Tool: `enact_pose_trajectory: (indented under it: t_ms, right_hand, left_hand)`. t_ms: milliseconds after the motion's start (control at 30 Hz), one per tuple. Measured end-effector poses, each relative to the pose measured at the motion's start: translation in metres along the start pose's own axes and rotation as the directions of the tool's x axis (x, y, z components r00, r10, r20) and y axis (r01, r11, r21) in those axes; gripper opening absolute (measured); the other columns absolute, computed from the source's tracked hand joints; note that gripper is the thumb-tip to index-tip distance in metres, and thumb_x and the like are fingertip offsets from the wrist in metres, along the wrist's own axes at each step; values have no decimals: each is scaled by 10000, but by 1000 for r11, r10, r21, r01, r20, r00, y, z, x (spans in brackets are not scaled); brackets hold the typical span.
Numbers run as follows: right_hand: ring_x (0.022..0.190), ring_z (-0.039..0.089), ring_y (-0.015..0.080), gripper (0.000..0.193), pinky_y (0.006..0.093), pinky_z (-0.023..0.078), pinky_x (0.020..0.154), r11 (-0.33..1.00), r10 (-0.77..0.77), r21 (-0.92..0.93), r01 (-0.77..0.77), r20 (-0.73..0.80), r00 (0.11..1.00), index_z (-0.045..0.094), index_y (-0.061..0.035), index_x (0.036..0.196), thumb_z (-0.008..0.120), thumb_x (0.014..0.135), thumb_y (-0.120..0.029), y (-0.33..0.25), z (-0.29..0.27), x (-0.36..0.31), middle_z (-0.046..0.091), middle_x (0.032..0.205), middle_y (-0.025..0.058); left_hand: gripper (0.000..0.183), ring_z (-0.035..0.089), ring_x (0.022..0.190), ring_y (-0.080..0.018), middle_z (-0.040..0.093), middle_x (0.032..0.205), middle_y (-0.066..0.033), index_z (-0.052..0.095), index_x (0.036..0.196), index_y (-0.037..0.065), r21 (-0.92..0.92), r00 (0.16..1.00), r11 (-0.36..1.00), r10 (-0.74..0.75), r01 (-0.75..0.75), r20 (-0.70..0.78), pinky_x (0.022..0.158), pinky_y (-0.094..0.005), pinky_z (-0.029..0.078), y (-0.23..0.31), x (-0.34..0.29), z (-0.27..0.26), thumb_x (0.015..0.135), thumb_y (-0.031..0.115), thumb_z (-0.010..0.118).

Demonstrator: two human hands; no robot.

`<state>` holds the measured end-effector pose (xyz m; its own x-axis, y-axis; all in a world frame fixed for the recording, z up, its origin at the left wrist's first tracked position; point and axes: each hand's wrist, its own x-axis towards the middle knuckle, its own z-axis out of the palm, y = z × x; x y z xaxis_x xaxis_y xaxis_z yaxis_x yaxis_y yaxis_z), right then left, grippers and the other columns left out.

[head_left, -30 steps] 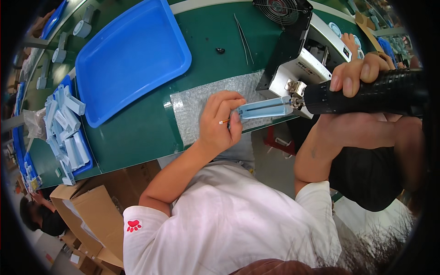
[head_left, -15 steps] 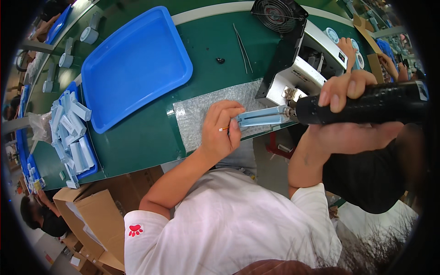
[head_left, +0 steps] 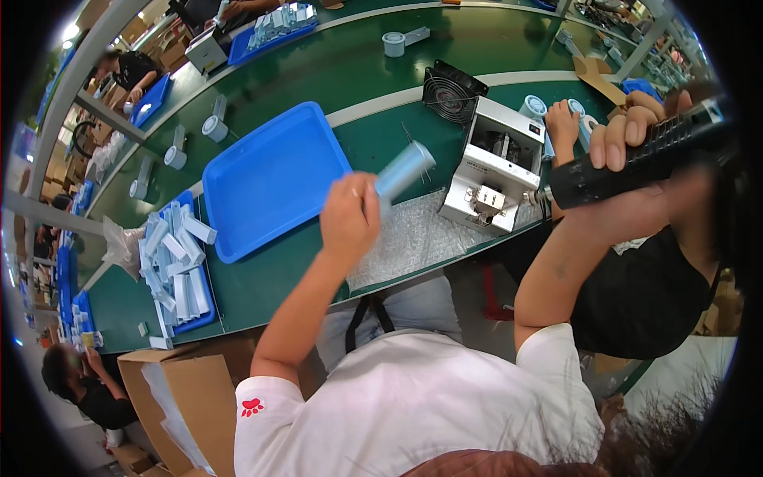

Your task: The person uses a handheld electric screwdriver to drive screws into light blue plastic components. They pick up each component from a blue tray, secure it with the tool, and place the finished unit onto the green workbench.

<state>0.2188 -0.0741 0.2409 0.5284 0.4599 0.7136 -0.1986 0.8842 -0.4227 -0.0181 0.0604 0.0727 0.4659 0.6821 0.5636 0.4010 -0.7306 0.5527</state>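
My left hand (head_left: 350, 215) is closed around one end of a light blue plastic housing (head_left: 405, 168), blurred by motion. It is lifted over the bench beside the blue tray's right edge. My right hand (head_left: 628, 208) is wrapped around a thick black electric screwdriver (head_left: 628, 155), held sideways at the right. The tool's metal tip (head_left: 543, 195) points left, by the right side of a silver metal machine (head_left: 486, 171), and is apart from the housing. A sheet of bubble wrap (head_left: 405, 245) lies below the housing.
The blue tray (head_left: 230, 246) lies left of centre. Beyond its left side, several light blue pieces (head_left: 179, 266) fill another tray. A black fan (head_left: 451, 94) stands behind the machine. Another person's hand (head_left: 562, 123) is near round light blue parts (head_left: 534, 106). Cardboard boxes (head_left: 187, 397) stand below.
The housing and my left hand have moved away from the screwdriver's tip, left and up toward the tray. The right hand still holds the screwdriver. The whole view has shifted.
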Motion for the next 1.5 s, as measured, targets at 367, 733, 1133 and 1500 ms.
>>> enact_pose_trajectory:
  t_ms: [367,733,1133,1500]
  right_hand:
    - [856,641,213,384,372,565,751,898,34,-437,-38,-19,999,419,19,1284,573,932,31,45,-10,-27,626,1069,209]
    - [941,685,252,497,410,557,889,898,30,-435,-69,-95,995,381,27,1372,575,915,42,67,-33,-35,642,1131,229]
    - [1043,672,270,619,395,527,958,869,19,-489,-76,-121,993,324,28,1432,638,899,27,73,-58,-56,629,1172,221]
    - [990,680,333,631,436,559,879,806,51,-592,17,98,994,380,33,1337,700,908,-300,73,-93,-48,636,1127,285]
  left_hand:
    - [441,632,986,-399,663,1096,-191,667,1144,27,563,928,824,-250,56,274,876,-496,521,-89,132,81,985,416,534]
    - [485,495,1327,-290,517,1404,-154,488,1390,19,-790,816,250,335,-560,-472,1098,-472,413,83,50,-127,969,254,541]
    - [277,563,1091,-95,571,1041,40,546,1032,138,-841,784,36,385,-540,-487,839,-288,556,133,15,-130,879,-82,618]
    - [321,608,1040,-121,599,1071,0,586,1006,119,-862,796,57,420,-503,-437,839,-291,577,124,22,-150,829,-144,638]
